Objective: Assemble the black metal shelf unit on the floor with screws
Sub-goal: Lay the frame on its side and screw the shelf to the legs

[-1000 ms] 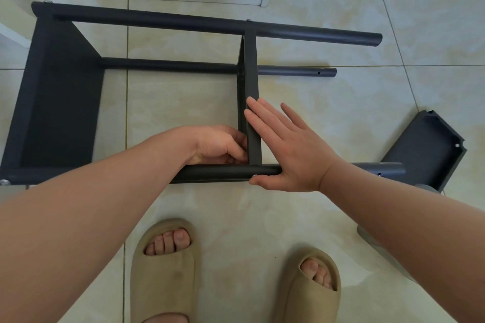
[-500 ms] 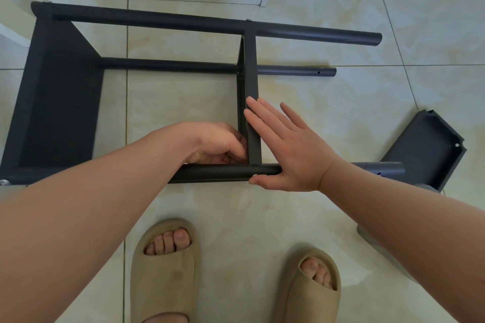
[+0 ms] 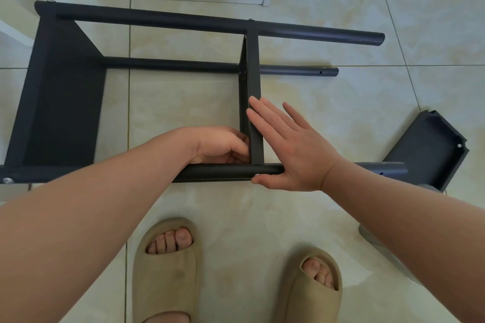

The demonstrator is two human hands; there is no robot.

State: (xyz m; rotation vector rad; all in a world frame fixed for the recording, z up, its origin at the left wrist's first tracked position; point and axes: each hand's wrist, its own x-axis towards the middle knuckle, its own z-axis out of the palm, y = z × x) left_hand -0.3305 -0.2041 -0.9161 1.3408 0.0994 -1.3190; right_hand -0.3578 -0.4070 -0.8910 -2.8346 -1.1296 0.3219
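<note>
With the shelf unit [image 3: 60, 102] on its side, the right hand [image 3: 294, 157] presses flat against the middle shelf [image 3: 254, 73] while the left hand [image 3: 220, 144] curls at that shelf's near corner, its hold hidden, probably fastening the joint, which next needs a screw seated squarely.

One wide-angle view, worn on the person's head, looks forward and steeply down at the tiled floor [image 3: 367, 118]. It sits close: both forearms fill the near corners, and the left hand [image 3: 220, 144] and right hand [image 3: 294, 155] meet at mid-frame. The slippers [image 3: 165, 270] lie at the near edge, almost directly below the lens. The shelf frame [image 3: 65, 102] spans left to centre, and its far rail [image 3: 183, 21] lies close to the far edge. Straight lines bow toward the borders.
</note>
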